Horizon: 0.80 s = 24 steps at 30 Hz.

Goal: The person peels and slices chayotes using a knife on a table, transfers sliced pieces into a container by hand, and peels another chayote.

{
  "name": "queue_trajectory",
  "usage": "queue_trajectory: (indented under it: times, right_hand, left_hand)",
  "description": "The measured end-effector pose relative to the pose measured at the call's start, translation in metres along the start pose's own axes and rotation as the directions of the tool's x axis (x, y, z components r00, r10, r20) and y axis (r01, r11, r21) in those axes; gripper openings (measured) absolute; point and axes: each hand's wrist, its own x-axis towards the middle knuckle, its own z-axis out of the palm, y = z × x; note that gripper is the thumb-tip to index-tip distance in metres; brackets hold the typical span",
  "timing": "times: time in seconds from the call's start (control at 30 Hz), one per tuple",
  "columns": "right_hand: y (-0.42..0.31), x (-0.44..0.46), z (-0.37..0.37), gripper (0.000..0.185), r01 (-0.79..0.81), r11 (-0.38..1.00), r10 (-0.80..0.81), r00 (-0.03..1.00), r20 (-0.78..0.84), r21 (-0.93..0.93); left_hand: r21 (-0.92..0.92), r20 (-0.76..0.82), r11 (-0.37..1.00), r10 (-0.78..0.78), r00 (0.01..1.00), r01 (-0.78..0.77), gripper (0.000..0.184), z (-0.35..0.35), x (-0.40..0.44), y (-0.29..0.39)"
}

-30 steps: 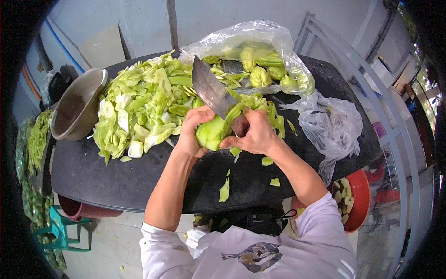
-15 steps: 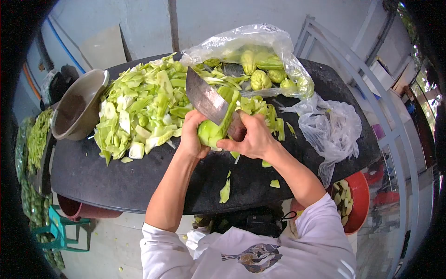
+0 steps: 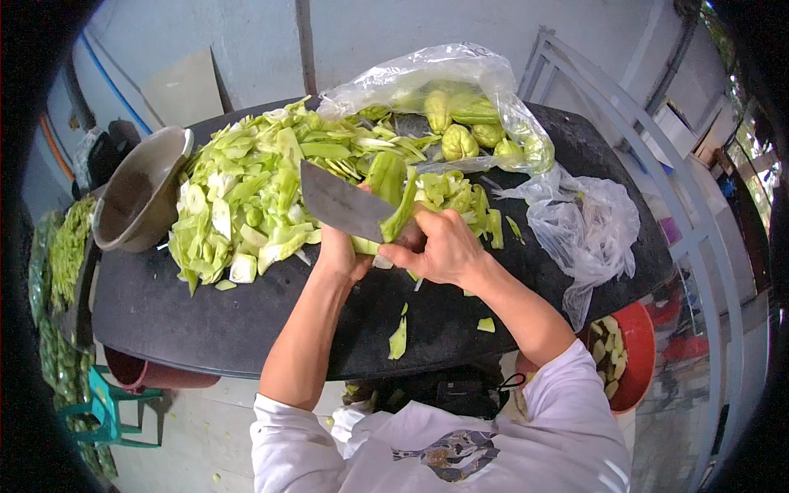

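A green chayote is gripped in my left hand, whose fingers are mostly hidden behind the cleaver. My right hand is closed round the handle of the cleaver. The cleaver's broad grey blade points up and left across the front of the chayote. Along the blade's right end a thick strip of green peel stands up, close to my right thumb. Left of my hands lies a large heap of pale green peelings. A smaller pile of peelings sits behind my right hand.
Whole chayotes lie in a clear plastic bag at the back of the black table. A crumpled bag is at right, a tilted basin at left. Below right, a red tub holds cut pieces. A metal railing runs alongside.
The cleaver's blade has swung left and lower, now covering more of the chayote's near end. Both hands keep their holds and have barely moved.
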Motion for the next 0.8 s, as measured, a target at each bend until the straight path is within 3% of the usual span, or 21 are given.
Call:
queue_trajectory:
  times: [0.1, 0.17, 0.23, 0.3, 0.33, 0.43, 0.57, 0.67, 0.7, 0.77, 0.8]
  right_hand:
    - [0.010, 0.003, 0.000, 0.054, -0.046, 0.992, 0.052, 0.997, -0.049, 0.121]
    - [0.039, 0.007, 0.008, 0.058, -0.074, 0.942, 0.131, 0.979, -0.158, 0.328]
    - [0.036, 0.010, 0.002, 0.063, -0.140, 0.899, 0.227, 0.959, -0.169, 0.415]
    - [0.052, 0.011, -0.003, 0.065, -0.519, 0.625, 0.580, 0.809, 0.099, 0.583]
    - [0.054, 0.011, -0.003, 0.065, -0.522, 0.586, 0.595, 0.796, 0.108, 0.620]
    - [0.060, 0.012, -0.009, 0.065, -0.482, 0.608, 0.526, 0.840, 0.134, 0.631]
    - [0.062, 0.012, -0.006, 0.041, -0.319, 0.651, 0.390, 0.919, 0.057, 0.689]
    - [0.050, 0.012, -0.010, 0.031, -0.287, 0.618, 0.399, 0.917, 0.023, 0.732]
    - [0.051, 0.012, -0.012, 0.031, -0.288, 0.617, 0.401, 0.916, 0.022, 0.732]
    - [0.052, 0.010, -0.017, 0.046, -0.200, 0.794, 0.264, 0.964, -0.028, 0.573]
    - [0.051, 0.010, -0.017, 0.046, -0.201, 0.794, 0.264, 0.964, -0.029, 0.574]
  left_hand:
    - [-0.135, 0.069, 0.990, -0.039, 0.997, 0.048, 0.048, 0.019, -0.008, 0.011]
    - [-0.180, 0.022, 0.979, -0.098, 0.995, 0.100, 0.047, 0.021, -0.003, 0.016]
    - [-0.190, 0.209, 0.962, -0.155, 0.966, 0.196, 0.053, 0.019, -0.003, 0.018]
    - [-0.231, 0.204, 0.950, -0.164, 0.965, 0.210, 0.055, 0.015, -0.001, 0.017]
    - [-0.195, 0.191, 0.961, -0.160, 0.969, 0.197, 0.056, 0.013, 0.000, 0.016]
    - [-0.136, 0.187, 0.974, -0.156, 0.970, 0.183, 0.058, 0.014, -0.002, 0.018]
    - [-0.096, 0.180, 0.973, -0.192, 0.965, 0.211, 0.060, 0.015, -0.004, 0.022]
    - [-0.027, 0.208, 0.971, -0.228, 0.951, 0.239, 0.060, 0.020, -0.009, 0.025]
    - [-0.026, 0.208, 0.970, -0.229, 0.951, 0.240, 0.060, 0.018, -0.008, 0.024]
    - [0.043, 0.291, 0.965, -0.260, 0.921, 0.259, 0.064, 0.012, -0.006, 0.022]
    - [0.044, 0.291, 0.965, -0.261, 0.920, 0.260, 0.064, 0.011, -0.006, 0.022]
